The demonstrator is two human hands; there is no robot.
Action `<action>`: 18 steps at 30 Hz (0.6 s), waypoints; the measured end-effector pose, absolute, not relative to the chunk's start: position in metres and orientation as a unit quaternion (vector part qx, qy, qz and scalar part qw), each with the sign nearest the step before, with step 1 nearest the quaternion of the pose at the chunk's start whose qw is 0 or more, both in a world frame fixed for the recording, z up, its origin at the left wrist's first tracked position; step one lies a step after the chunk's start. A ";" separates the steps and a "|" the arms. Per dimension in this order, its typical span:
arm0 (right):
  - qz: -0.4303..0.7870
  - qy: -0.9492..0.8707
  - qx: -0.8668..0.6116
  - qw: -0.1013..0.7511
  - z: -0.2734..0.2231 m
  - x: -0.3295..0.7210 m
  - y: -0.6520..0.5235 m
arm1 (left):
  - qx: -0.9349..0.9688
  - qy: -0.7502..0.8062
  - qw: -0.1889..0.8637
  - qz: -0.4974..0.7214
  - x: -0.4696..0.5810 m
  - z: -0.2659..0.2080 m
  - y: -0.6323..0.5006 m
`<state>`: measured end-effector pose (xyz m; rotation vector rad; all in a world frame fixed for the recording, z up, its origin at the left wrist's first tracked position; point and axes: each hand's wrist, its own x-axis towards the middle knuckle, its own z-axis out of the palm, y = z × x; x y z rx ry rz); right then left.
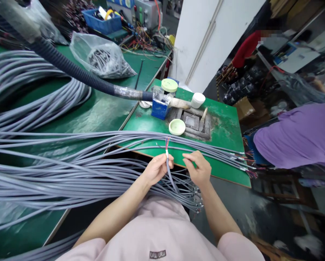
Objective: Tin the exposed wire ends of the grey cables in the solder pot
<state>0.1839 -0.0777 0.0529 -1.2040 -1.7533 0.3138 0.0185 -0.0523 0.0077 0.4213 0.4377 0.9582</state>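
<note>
My left hand (pixel 158 168) is closed in a pinch around a grey cable (pixel 170 175), just below its stripped end. Above a white band, thin coloured wires (pixel 167 142) in red, blue and other colours fan upward. To the right, apart from the cable, my right hand (pixel 198 167) has thumb and forefinger pressed together; anything between them is too small to make out. Behind my hands a bundle of grey cables (pixel 140 135) crosses the green table, its stripped ends at the right edge. More grey cables (pixel 97 181) run below and left of my left hand.
A square pot (pixel 207 135) with a brush-like stick sits in the table, near a pale green lid (pixel 176 127), a white tub (pixel 198 100) and a blue box (pixel 159 110). A dark corrugated hose (pixel 80 69) hangs across. A person in purple (pixel 298 134) is at right.
</note>
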 end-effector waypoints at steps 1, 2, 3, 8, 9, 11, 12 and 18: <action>0.088 -0.760 -0.457 0.455 0.052 0.185 -0.080 | 0.198 0.208 0.844 0.453 0.019 0.008 -0.052; 0.052 -0.794 -0.426 0.430 0.051 0.185 -0.082 | 0.194 0.210 0.845 0.451 0.019 0.008 -0.051; 0.019 -0.821 -0.405 0.402 0.049 0.184 -0.083 | 0.189 0.213 0.846 0.451 0.020 0.009 -0.051; -0.072 -0.877 -0.367 0.303 0.043 0.179 -0.078 | 0.187 0.220 0.850 0.441 0.026 0.020 -0.051; -0.069 -0.878 -0.361 0.305 0.044 0.180 -0.075 | 0.196 0.222 0.847 0.441 0.027 0.022 -0.051; -0.053 -0.872 -0.352 0.336 0.049 0.185 -0.066 | 0.232 0.236 0.828 0.452 0.026 0.026 -0.048; -0.048 -0.862 -0.355 0.358 0.054 0.188 -0.060 | 0.261 0.252 0.809 0.462 0.024 0.027 -0.046; -0.072 -0.728 -0.500 0.463 0.089 0.212 -0.019 | 0.515 0.418 0.546 0.512 0.006 0.015 -0.023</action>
